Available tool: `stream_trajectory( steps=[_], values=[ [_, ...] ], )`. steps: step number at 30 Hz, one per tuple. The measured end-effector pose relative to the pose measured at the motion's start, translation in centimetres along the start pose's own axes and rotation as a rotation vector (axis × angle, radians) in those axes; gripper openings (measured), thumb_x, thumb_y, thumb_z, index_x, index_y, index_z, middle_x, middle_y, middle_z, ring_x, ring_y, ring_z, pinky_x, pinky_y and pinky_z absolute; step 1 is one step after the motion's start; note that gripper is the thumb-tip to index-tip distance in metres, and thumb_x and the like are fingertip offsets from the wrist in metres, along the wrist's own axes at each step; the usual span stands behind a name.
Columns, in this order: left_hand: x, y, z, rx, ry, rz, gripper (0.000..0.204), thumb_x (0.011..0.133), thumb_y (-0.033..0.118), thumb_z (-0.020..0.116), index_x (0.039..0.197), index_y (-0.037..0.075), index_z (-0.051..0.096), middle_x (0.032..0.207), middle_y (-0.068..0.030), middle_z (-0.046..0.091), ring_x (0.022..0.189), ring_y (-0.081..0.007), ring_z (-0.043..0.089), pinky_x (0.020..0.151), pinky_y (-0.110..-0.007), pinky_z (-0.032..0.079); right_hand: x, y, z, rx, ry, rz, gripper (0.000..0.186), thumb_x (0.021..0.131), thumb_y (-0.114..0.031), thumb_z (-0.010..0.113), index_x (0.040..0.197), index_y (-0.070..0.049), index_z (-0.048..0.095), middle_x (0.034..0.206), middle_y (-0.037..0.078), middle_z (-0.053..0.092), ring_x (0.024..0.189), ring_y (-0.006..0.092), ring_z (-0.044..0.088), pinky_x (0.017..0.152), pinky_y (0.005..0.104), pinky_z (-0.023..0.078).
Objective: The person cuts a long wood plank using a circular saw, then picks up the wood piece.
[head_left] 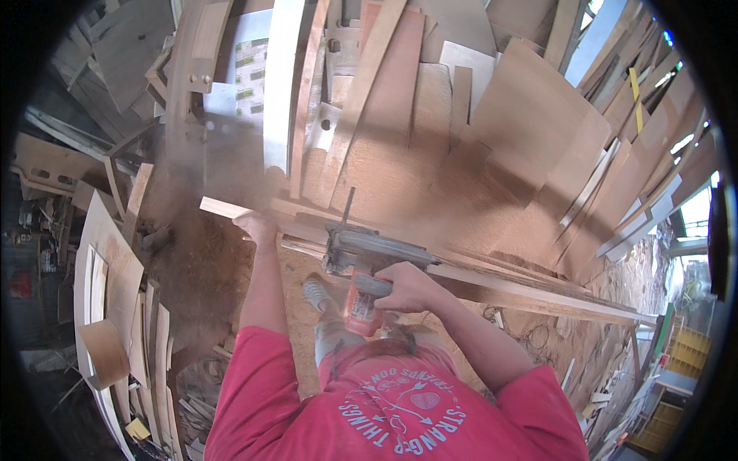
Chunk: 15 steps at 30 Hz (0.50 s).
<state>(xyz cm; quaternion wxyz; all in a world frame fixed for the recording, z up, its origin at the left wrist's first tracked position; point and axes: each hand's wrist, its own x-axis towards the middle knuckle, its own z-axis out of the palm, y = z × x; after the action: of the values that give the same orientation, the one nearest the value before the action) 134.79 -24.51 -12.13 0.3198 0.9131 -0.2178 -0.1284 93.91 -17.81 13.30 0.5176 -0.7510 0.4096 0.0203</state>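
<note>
My right hand [403, 288] is closed around the grip of a red and dark grey handheld power tool [361, 303]. Its long, flat metal base lies along a long wooden board [307, 224], and a thin rod sticks up from its far side. I cannot tell the tool's exact kind. To the left, my left hand [257, 227] is wrapped round the board close to its pale sawn end [223, 207]. From there the wood runs under the tool and away to the right. Where the tool meets the wood is hidden, and hazy dust hangs around it.
Many boards and panels [530, 115] lean in front of me above a heap of sawdust [377, 169]. More offcuts [115, 276] stand at the left. My feet are just below the board, among wood scraps. Yellow crates [686, 349] show at far right.
</note>
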Motion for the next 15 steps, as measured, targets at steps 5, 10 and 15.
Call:
stream_trajectory(
  steps=[5,10,15],
  values=[
    [0.0,-0.4,1.1,0.016,-0.078,-0.003,0.084,0.093,0.043,0.071,0.141,-0.013,0.032,0.142,-0.0296,0.046,0.139,-0.0452,0.047,0.121,-0.070,0.021,1.1,0.3,0.8,0.001,0.039,-0.026,0.049,0.069,-0.042,0.074,0.091,0.002,0.073,0.093,0.028,0.070,0.091,0.0469,0.067,0.083,0.0515,0.053],
    [3.3,-1.4,-1.3,0.168,-0.150,-0.032,0.091,0.092,0.030,0.077,0.143,-0.013,0.017,0.153,-0.0325,0.036,0.152,-0.0463,0.033,0.124,-0.073,0.010,2.6,-1.4,1.5,0.002,0.036,-0.110,0.051,0.070,-0.044,0.075,0.094,0.001,0.075,0.097,0.027,0.072,0.095,0.0474,0.067,0.085,0.0529,0.054],
    [-0.1,1.8,-0.2,0.217,-0.231,-0.106,0.104,0.094,0.044,0.075,0.147,-0.016,0.009,0.158,-0.0334,0.034,0.158,-0.0463,0.023,0.122,-0.079,0.000,3.6,-0.8,2.1,0.002,0.050,-0.037,0.052,0.070,-0.044,0.075,0.096,0.001,0.077,0.098,0.028,0.072,0.096,0.0471,0.068,0.087,0.0525,0.055]
  ],
)
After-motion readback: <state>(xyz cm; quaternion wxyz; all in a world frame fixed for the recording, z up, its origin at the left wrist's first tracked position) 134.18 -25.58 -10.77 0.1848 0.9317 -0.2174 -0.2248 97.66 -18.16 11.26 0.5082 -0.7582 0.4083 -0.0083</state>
